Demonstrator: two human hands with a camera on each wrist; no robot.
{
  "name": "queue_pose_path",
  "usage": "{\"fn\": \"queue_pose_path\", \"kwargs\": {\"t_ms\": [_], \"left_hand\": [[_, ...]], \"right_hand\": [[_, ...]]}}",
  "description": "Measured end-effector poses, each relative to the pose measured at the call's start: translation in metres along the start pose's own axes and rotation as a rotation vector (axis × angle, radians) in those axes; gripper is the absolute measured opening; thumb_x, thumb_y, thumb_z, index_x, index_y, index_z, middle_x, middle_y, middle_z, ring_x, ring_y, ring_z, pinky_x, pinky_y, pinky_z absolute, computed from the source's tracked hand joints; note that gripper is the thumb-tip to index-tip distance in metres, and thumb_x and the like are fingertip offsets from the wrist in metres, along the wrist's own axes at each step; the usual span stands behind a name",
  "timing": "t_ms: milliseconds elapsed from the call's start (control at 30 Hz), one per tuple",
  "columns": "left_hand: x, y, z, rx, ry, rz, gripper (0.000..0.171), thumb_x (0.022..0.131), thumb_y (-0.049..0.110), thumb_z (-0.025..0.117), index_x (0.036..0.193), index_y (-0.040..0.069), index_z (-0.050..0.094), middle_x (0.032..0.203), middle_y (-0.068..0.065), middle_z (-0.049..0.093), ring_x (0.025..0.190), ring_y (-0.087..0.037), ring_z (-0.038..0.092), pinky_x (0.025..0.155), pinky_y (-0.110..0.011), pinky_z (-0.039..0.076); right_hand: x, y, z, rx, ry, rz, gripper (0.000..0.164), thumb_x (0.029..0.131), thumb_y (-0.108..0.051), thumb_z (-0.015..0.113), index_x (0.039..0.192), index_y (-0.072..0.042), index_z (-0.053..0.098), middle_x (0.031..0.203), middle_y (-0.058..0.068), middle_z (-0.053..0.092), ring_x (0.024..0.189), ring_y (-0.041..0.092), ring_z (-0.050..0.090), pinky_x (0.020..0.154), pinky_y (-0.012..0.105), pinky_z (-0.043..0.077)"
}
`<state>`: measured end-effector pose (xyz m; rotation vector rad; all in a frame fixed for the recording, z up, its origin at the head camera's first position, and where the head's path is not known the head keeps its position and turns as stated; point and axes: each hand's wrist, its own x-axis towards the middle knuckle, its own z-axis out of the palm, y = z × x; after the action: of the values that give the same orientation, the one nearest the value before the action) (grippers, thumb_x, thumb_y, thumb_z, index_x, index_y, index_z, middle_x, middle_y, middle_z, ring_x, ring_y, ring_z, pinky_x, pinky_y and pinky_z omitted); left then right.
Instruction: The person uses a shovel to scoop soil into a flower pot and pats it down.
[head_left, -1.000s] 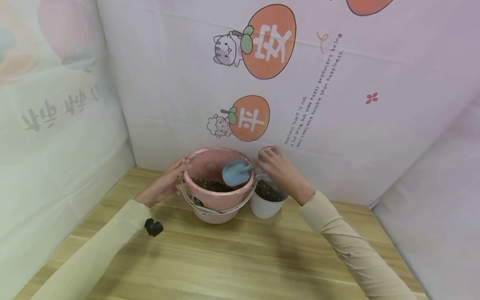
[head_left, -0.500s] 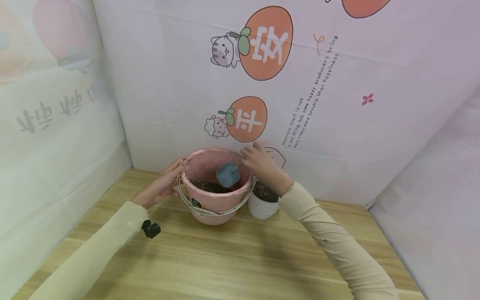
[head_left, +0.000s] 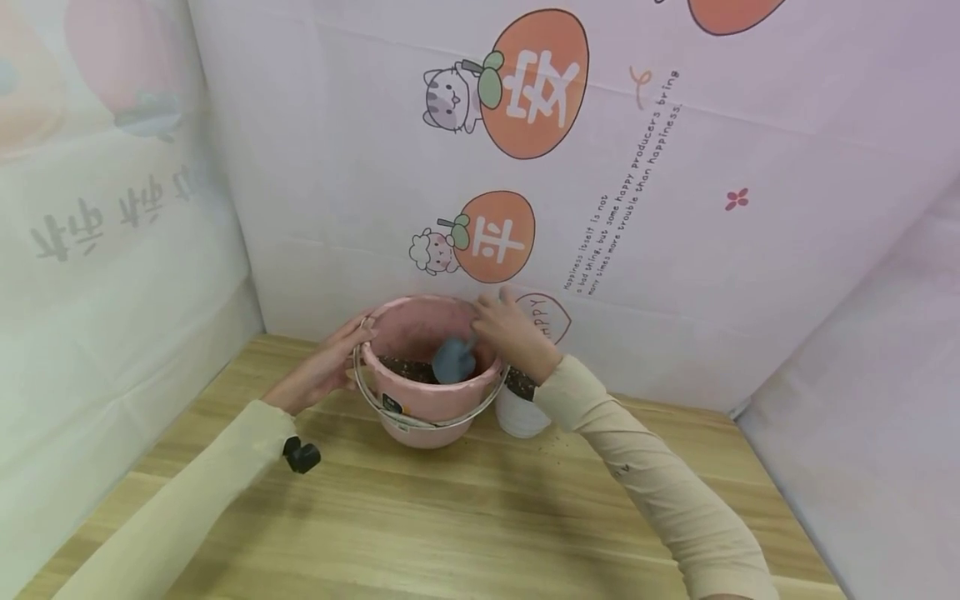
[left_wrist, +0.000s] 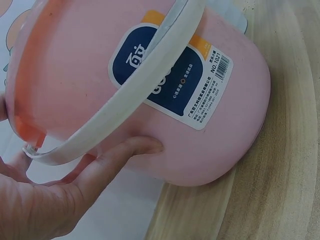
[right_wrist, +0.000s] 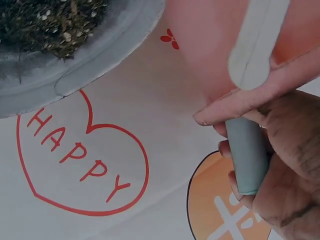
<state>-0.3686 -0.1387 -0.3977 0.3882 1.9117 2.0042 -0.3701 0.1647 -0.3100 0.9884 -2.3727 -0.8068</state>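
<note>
A pink bucket (head_left: 431, 406) with dark soil (head_left: 405, 369) inside stands by the back wall. At its left side my left hand (head_left: 324, 371) holds it, the thumb (left_wrist: 142, 145) against the outer wall in the left wrist view; some fingers are hidden behind. Over the bucket's right rim, my right hand (head_left: 517, 335) grips a small blue hand trowel, its blade (head_left: 453, 362) down inside near the soil. The trowel's handle (right_wrist: 246, 157) sits within curled fingers in the right wrist view. Right of the bucket is a white flowerpot (head_left: 521, 415) holding soil, partly covered by my right wrist.
The bucket's pale carrying handle (head_left: 420, 425) hangs down across its front. Soil crumbs (head_left: 551, 450) lie on the wooden table (head_left: 420, 525) beside the flowerpot. White printed cloth (head_left: 645, 350) rises close behind the bucket, and more cloth stands at both sides.
My right hand has moved left from above the flowerpot to the bucket's rim. The trowel blade has shifted left and lower into the bucket. My left hand stays where it was.
</note>
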Motion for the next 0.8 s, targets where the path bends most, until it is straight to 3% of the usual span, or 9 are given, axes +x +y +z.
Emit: {"fn": "queue_pose_path", "kwargs": {"t_ms": [233, 367, 533, 800], "left_hand": [[-0.001, 0.001, 0.0, 0.024, -0.004, 0.007, 0.074, 0.111, 0.042, 0.044, 0.17, 0.031, 0.0, 0.174, -0.019, 0.008, 0.151, -0.046, 0.025, 0.094, -0.047, 0.051], [-0.001, 0.001, 0.0, 0.015, -0.01, 0.011, 0.072, 0.112, 0.041, 0.043, 0.17, 0.031, 0.001, 0.174, -0.019, 0.012, 0.151, -0.045, 0.026, 0.09, -0.043, 0.052], [0.002, 0.003, 0.0, 0.002, 0.007, 0.002, 0.072, 0.111, 0.04, 0.045, 0.17, 0.033, 0.003, 0.173, -0.018, 0.015, 0.149, -0.045, 0.029, 0.08, -0.035, 0.052], [0.001, 0.002, -0.001, 0.009, 0.005, -0.006, 0.073, 0.112, 0.041, 0.044, 0.17, 0.031, 0.001, 0.175, -0.017, 0.007, 0.155, -0.047, 0.02, 0.102, -0.056, 0.048]], "right_hand": [[0.011, -0.005, 0.005, -0.082, 0.002, 0.046, 0.005, 0.096, -0.019, 0.075, 0.097, -0.019, 0.081, 0.118, 0.004, 0.068, 0.115, 0.024, 0.054, 0.103, 0.047, 0.039], [0.021, -0.012, 0.011, -0.091, -0.003, 0.041, 0.017, 0.097, -0.009, 0.072, 0.099, -0.022, 0.081, 0.119, 0.0, 0.071, 0.118, 0.023, 0.055, 0.104, 0.046, 0.04], [0.03, -0.022, 0.018, -0.096, -0.008, -0.006, 0.019, 0.098, -0.011, 0.069, 0.102, -0.026, 0.08, 0.114, -0.006, 0.074, 0.118, 0.02, 0.057, 0.1, 0.041, 0.045], [0.042, -0.037, 0.022, -0.145, 0.057, -0.056, 0.019, 0.098, -0.015, 0.069, 0.089, -0.024, 0.083, 0.1, -0.004, 0.074, 0.106, 0.019, 0.06, 0.094, 0.038, 0.046]]}}
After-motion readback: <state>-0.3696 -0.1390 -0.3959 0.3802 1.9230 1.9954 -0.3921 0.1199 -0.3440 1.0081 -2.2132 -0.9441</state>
